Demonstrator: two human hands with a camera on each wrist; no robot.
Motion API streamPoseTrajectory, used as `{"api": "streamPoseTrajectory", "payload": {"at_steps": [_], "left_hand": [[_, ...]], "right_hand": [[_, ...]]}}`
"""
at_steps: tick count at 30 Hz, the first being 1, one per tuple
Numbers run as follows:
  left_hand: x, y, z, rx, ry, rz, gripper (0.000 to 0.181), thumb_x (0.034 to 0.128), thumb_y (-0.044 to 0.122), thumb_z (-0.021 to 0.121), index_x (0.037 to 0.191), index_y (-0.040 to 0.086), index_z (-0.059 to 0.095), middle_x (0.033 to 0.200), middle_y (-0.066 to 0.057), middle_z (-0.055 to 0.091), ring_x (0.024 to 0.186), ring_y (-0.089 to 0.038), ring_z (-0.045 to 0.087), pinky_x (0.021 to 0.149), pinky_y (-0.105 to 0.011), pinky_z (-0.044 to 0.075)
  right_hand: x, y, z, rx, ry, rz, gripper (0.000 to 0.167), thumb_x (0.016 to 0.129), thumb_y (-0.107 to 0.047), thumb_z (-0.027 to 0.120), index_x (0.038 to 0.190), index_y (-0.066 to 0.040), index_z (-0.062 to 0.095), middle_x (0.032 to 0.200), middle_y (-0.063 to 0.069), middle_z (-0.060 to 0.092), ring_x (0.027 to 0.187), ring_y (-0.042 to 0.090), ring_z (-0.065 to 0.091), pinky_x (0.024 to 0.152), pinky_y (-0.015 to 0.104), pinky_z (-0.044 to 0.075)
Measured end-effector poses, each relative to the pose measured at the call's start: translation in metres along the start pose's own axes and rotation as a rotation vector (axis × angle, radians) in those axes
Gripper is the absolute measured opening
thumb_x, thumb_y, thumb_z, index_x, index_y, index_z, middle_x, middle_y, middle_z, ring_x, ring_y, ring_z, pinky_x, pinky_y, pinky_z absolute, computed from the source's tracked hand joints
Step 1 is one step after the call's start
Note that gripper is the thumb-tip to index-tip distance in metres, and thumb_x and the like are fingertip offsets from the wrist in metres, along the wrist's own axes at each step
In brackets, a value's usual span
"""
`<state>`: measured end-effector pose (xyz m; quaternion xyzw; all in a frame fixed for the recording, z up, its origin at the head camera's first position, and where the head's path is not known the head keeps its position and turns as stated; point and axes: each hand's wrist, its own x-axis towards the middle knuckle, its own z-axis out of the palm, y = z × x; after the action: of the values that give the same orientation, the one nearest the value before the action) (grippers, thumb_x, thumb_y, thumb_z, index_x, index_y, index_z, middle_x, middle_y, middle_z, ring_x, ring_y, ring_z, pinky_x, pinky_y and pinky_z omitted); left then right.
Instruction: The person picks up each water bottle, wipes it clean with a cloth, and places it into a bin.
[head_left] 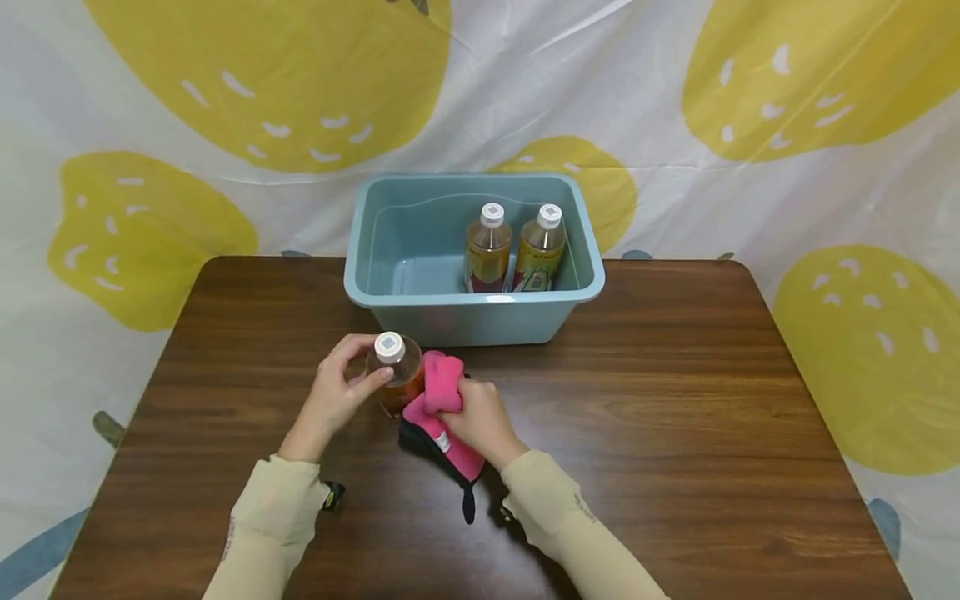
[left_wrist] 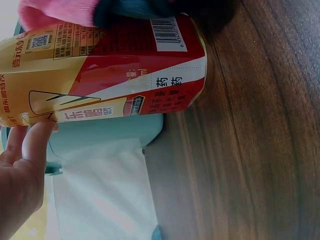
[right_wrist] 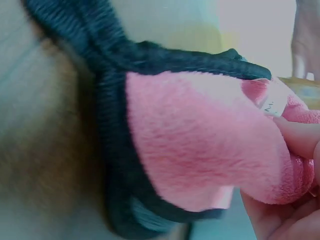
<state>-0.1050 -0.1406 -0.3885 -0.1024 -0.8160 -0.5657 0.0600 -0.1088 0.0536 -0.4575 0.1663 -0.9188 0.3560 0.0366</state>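
Observation:
A clear-topped drink bottle (head_left: 406,382) with a white cap stands on the table just in front of the bin. My left hand (head_left: 330,394) holds it near the shoulder, thumb in front and fingers behind. Its red and gold label (left_wrist: 115,75) fills much of the left wrist view. In my right hand (head_left: 486,423) is a bunched pink cloth (head_left: 443,385) with black edging, held against or very close to the bottle's right side. The cloth's loose end (right_wrist: 190,130) hangs toward me, with a black loop at its corner.
Behind the bottle, a blue-green plastic bin (head_left: 472,321) stands at the table's back edge. Two similar capped bottles stand in its right half, one (head_left: 488,250) beside the other (head_left: 538,254). A fruit-patterned curtain (head_left: 525,83) hangs behind the brown wooden table (head_left: 660,417).

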Motion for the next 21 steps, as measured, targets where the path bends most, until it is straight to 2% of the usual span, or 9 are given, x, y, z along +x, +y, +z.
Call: {"api": "streamPoseTrajectory", "payload": {"at_steps": [6,12,21], "left_hand": [[0.001,-0.001,0.000,0.008,-0.007,-0.016,0.032,0.0758,-0.007,0.066,0.106,-0.011,0.055,0.104,-0.025,0.054,0.094,-0.007,0.047,0.082,-0.051,0.045],[0.001,0.000,-0.001,0.015,-0.014,-0.029,0.033,0.0762,-0.006,0.066,0.107,-0.011,0.055,0.105,-0.024,0.054,0.094,-0.005,0.047,0.084,-0.048,0.045],[0.001,0.000,0.000,-0.003,-0.008,-0.017,0.033,0.0756,-0.007,0.066,0.107,-0.012,0.055,0.104,-0.025,0.054,0.092,0.003,0.045,0.082,-0.049,0.045]], "right_hand": [[-0.008,0.001,-0.030,-0.023,0.090,-0.091,0.023,0.066,-0.012,0.077,0.062,-0.007,0.055,0.060,0.005,0.061,0.054,0.018,0.056,0.051,0.026,0.046],[-0.022,0.015,-0.062,-0.060,0.217,-0.152,0.024,0.063,-0.005,0.075,0.057,-0.008,0.052,0.054,0.003,0.057,0.047,0.016,0.050,0.046,0.029,0.041],[-0.047,0.042,-0.110,-0.191,0.281,-0.143,0.029,0.060,0.002,0.073,0.054,-0.010,0.047,0.049,0.002,0.050,0.045,0.012,0.039,0.044,0.030,0.037]]}}
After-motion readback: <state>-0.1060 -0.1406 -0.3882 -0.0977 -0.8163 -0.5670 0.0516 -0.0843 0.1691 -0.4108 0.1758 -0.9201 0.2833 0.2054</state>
